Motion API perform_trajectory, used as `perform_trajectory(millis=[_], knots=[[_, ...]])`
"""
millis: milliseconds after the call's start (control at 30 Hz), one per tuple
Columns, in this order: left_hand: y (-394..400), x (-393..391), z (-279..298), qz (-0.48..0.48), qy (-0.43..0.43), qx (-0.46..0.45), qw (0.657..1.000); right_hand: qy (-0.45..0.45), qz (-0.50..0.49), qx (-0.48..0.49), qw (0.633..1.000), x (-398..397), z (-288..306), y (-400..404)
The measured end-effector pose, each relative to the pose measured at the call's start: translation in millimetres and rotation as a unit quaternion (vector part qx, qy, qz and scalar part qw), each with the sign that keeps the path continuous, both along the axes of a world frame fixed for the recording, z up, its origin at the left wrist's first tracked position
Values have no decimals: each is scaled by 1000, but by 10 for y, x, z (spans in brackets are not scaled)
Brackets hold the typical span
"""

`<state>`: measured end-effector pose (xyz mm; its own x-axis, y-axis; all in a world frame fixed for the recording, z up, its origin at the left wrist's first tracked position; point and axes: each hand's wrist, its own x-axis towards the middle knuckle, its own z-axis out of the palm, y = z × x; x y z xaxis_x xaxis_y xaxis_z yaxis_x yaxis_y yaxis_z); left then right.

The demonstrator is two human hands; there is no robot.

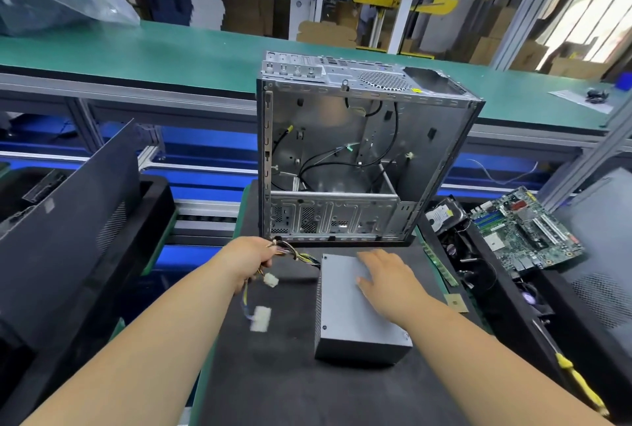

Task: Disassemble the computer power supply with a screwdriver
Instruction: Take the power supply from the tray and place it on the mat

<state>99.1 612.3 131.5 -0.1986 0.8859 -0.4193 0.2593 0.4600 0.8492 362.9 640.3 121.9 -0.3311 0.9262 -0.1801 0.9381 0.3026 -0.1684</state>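
Head view: power supply (pixel 355 309) lies flat on the black surface (pixel 273 374), just before the gutted case (pixel 359 152). Right hand (pixel 386 275) rests flat on its lid, fingers straight; left hand (pixel 249 260) grips the cable bundle (pixel 297 256). Judged rigid, heavy, smooth-sided: lift by the box, not the limp leads. Screwdriver (pixel 578 381) lies right; factory racking behind.

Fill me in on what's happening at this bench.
A person is taking apart a computer. The grey power supply box lies on the black mat, already out of the open metal case behind it. The left hand grips its cable bundle; the right hand rests flat on the box. A yellow-handled screwdriver lies unused at right.
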Motion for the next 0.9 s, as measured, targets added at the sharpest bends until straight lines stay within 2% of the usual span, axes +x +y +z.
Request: perform_trajectory(millis=[100,200,367,467,567,667,900], knots=[[-7,-92,-125,-24,117,15,993,9,-3,-30,1000,23,-62,22],[-38,-126,-222,-40,187,-3,982,16,-6,-50,999,36,-122,3],[-70,2,-300,-35,238,12,971,-13,2,-16,1000,46,-244,-96],[-103,216,-286,-28,247,76,966,-26,7,1,1000,58,-282,-127],[-157,478,-254,-74,223,145,961,-23,16,-9,1000,90,-281,-109],[-213,716,-275,-137,229,192,944,-11,26,-18,999,152,-292,-124],[-343,1223,-398,-187,332,236,894,16,65,17,998,428,-343,-194]])
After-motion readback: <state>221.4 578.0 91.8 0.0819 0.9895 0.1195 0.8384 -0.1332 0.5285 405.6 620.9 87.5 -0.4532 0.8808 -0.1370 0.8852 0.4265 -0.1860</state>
